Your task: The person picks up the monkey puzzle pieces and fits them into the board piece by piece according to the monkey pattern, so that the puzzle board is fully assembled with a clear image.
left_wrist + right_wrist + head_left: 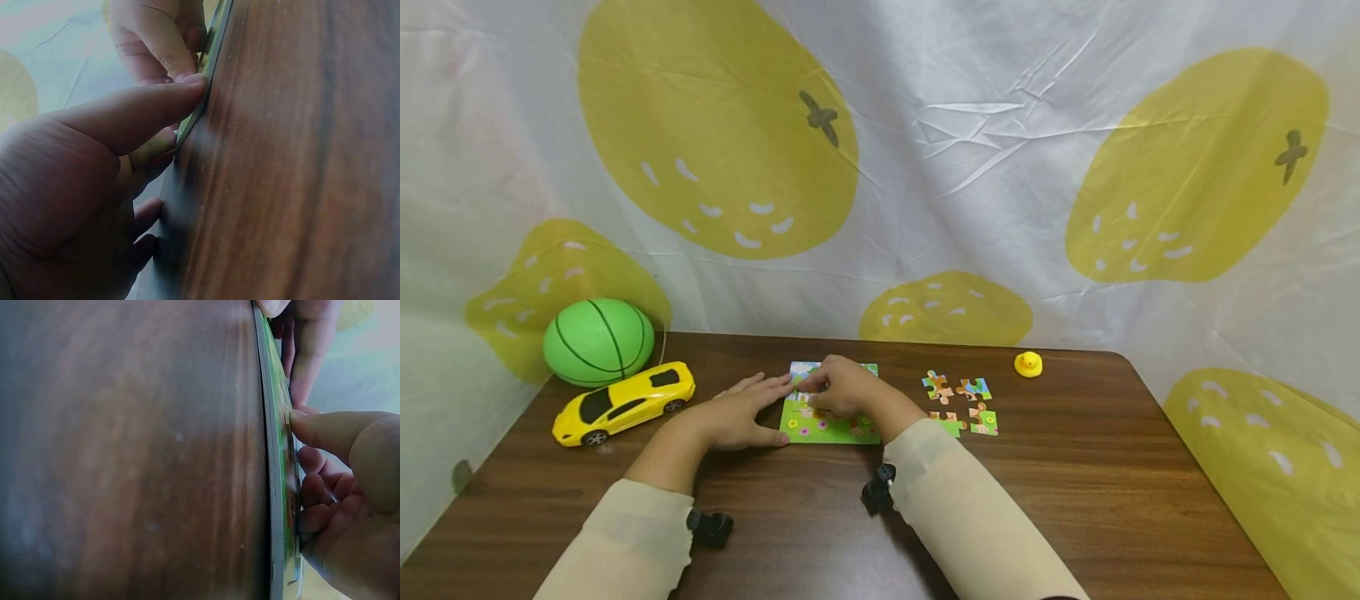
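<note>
A jigsaw puzzle board [831, 431] with a green, flowered picture lies flat on the table. My left hand [741, 414] rests at its left edge, fingers extended and thumb at the near corner; the left wrist view shows the thumb [169, 103] against the board's edge. Over the board's upper left part, my right hand [842, 387] bends its fingers down and seems to pinch a puzzle piece against the surface, mostly hidden by the hand. In the right wrist view, the right thumb [319, 428] touches the picture side, the other fingers curled beside it.
Several loose puzzle pieces [974, 389] lie right of the board, partly behind the right forearm. A yellow rubber duck [1028, 364] sits farther right. A yellow toy car [625, 403] and a green ball [598, 342] stand at left. A patterned curtain [940, 208] hangs behind the table [1112, 483].
</note>
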`<state>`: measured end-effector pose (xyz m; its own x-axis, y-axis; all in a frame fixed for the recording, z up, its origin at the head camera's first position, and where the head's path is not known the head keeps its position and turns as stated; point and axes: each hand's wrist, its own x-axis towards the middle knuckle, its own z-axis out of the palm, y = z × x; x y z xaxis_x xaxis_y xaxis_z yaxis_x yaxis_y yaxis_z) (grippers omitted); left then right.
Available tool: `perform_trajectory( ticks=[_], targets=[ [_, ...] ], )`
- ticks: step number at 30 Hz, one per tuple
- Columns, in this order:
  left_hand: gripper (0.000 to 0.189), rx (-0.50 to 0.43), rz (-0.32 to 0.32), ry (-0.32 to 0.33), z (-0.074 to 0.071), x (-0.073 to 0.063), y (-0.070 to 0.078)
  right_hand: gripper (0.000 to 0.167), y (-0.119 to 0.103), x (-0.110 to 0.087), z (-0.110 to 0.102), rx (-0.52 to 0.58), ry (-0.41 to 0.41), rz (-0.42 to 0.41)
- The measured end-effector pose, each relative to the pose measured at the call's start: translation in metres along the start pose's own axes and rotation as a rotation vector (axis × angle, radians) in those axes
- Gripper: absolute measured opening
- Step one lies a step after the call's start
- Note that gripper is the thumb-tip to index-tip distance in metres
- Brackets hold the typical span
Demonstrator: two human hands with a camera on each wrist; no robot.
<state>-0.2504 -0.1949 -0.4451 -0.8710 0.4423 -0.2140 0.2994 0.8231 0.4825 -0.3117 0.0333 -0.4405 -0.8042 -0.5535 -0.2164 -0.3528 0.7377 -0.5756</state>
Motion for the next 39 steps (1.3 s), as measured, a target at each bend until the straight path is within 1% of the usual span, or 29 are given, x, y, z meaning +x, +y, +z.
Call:
perform_trajectory(
  ticks=[5,9,15,17,20,23,27,30,33,37,39],
  targets=[
    [0.092,-0.004,-0.002,0.001,0.000,-0.001,0.000,0.033,-0.002,-0.002,0.000,0.013,-0.013,0.021],
    [0.092,-0.007,-0.001,0.001,0.000,-0.001,0.000,0.033,-0.001,-0.001,0.001,0.005,-0.017,0.023],
    [0.092,-0.002,-0.002,0.003,0.001,-0.001,-0.001,0.033,-0.002,0.000,0.001,0.025,-0.007,0.002],
    [0.093,-0.003,-0.006,0.000,0.001,0.000,-0.001,0.033,-0.002,0.000,0.000,0.047,-0.007,-0.008],
    [0.094,0.003,-0.005,-0.005,0.001,-0.001,-0.001,0.035,0.000,-0.002,-0.004,0.069,0.008,-0.032],
    [0.094,0.007,-0.010,-0.010,0.001,-0.001,-0.001,0.036,0.004,-0.007,-0.010,0.112,0.050,-0.052],
    [0.094,0.016,-0.012,-0.010,0.001,0.000,-0.001,0.037,0.008,-0.019,-0.021,0.159,0.104,-0.085],
    [0.093,0.019,-0.017,-0.011,0.001,0.001,-0.001,0.038,0.012,-0.033,-0.031,0.167,0.131,-0.122],
    [0.093,0.023,-0.019,-0.013,0.001,0.002,-0.001,0.037,0.020,-0.049,-0.040,0.190,0.156,-0.140],
    [0.093,0.029,-0.007,-0.008,0.001,0.002,-0.001,0.037,0.035,-0.071,-0.053,0.260,0.169,-0.120],
    [0.093,0.027,-0.002,-0.005,0.001,0.002,-0.001,0.040,0.044,-0.080,-0.059,0.275,0.176,-0.109]
  ],
)
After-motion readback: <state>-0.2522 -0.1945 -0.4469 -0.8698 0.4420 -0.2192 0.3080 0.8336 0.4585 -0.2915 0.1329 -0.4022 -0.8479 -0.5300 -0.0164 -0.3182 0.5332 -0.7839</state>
